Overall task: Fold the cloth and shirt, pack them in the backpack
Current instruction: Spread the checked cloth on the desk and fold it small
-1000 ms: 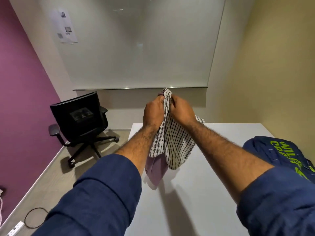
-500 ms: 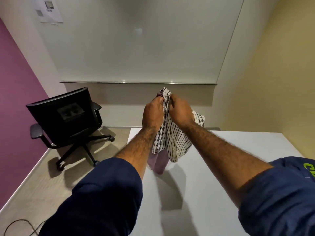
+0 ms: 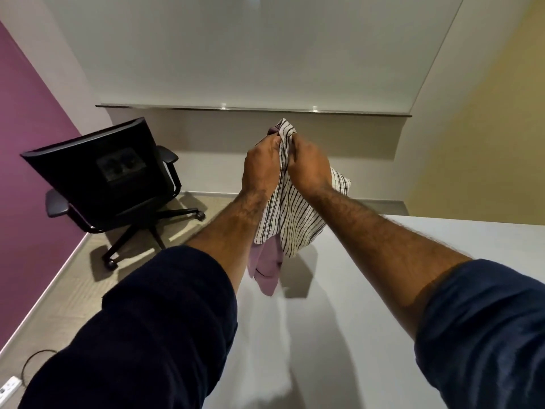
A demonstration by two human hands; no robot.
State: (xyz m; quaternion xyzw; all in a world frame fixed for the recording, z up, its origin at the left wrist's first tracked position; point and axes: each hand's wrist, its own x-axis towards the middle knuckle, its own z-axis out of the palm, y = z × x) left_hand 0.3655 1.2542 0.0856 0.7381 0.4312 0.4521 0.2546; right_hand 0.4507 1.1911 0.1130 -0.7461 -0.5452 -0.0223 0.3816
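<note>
We are holding both sets of fingers clamped on the top edge of the checked cloth [image 3: 290, 214], left hand [image 3: 262, 169] and right hand [image 3: 309, 166] side by side with knuckles almost touching. A bunched corner of the cloth is sticking up just above the fingers, and the rest is hanging straight down below them. Under the checked layer a lilac garment [image 3: 265, 267] is hanging lower; we are judging it to be the shirt, though nothing confirms that, and whether the fingers are pinching it too cannot be told, as the grip point is hidden behind the knuckles.

Below the fingers, the lilac tip is hanging near the white desk [image 3: 383, 335]; contact cannot be confirmed. The backpack is not in view. An office chair [image 3: 109, 178] is standing on the floor, well away to the left of the fingers.

For this step, we are advising as follows:
- Separate the two fabrics first, if both are indeed held; folding them together would spoil both folds.
- Slide the fingers apart along the top edge until the hem is taut, each hand ending on a corner.
- Keep the pinch firm: thin woven fabric is likely to slip through a loose grip.
- Lower the cloth flat onto the desk before making the first fold.
</note>
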